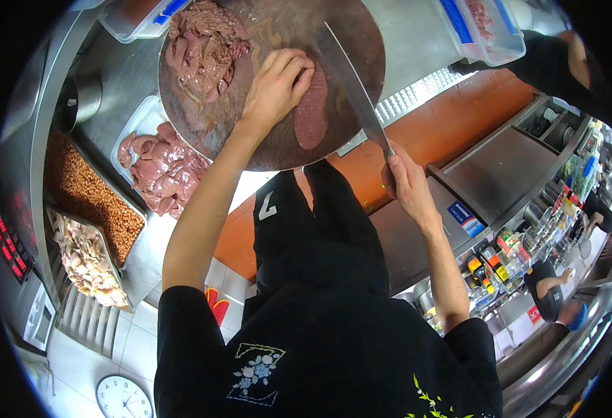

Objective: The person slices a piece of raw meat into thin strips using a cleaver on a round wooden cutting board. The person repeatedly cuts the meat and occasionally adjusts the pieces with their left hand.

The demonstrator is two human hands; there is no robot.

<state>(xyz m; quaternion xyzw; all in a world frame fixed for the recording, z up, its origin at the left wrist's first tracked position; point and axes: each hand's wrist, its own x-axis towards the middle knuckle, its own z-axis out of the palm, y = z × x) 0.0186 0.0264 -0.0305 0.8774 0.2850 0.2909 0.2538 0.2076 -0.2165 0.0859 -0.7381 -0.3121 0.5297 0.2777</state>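
On a large round chopping block (pixel 280 151) lies a long piece of dark red meat (pixel 312 112), its surface marked with fine cut lines. My left hand (pixel 280 83) rests on its upper end with bent fingers. My right hand (pixel 410 180) grips the handle of a large knife (pixel 355 86), whose blade slants over the block to the right of the meat, apart from it. A heap of sliced meat, perhaps liver (pixel 206 49), sits at the block's upper left. Below the block's left edge, raw liver pieces (pixel 165 170) fill a clear plastic tub (pixel 141 117).
At left stand a tray of brown beans or nuts (pixel 97 193) and a tray of pale sliced food (pixel 84 256). Plastic containers (pixel 494 47) flank the block's far side. Steel counters (pixel 499 151) with bottles run along the right, where other people stand.
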